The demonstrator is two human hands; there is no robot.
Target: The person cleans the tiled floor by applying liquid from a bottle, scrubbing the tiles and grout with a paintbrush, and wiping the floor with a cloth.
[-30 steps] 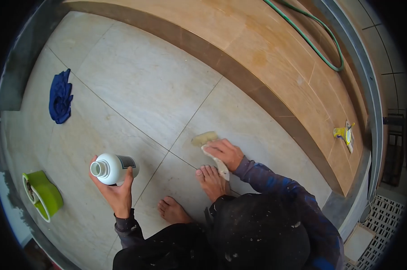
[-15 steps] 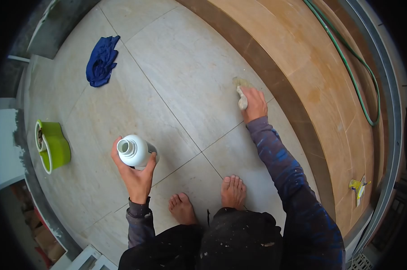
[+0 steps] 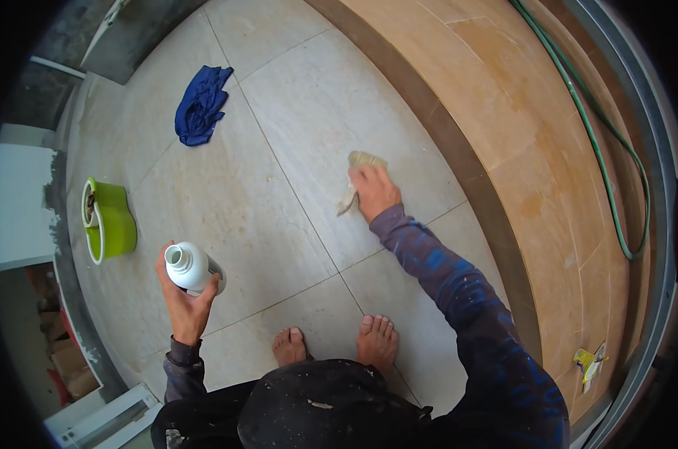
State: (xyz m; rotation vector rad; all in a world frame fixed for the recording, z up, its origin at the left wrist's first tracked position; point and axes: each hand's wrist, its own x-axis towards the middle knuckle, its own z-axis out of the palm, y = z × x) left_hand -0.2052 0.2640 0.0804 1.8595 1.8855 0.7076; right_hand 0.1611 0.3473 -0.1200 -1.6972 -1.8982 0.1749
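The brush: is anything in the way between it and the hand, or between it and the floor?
Nothing visible is. The right hand grips the brush directly, and no object shows between it and the floor tile. The blue cloth and the white bottle are off to the left.

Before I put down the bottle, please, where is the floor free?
Bare floor lies between the white bottle in the left hand and the brush in the right hand, and between the blue cloth and the green bucket. It is crowded at the picture's bottom, around the feet and dark clothing.
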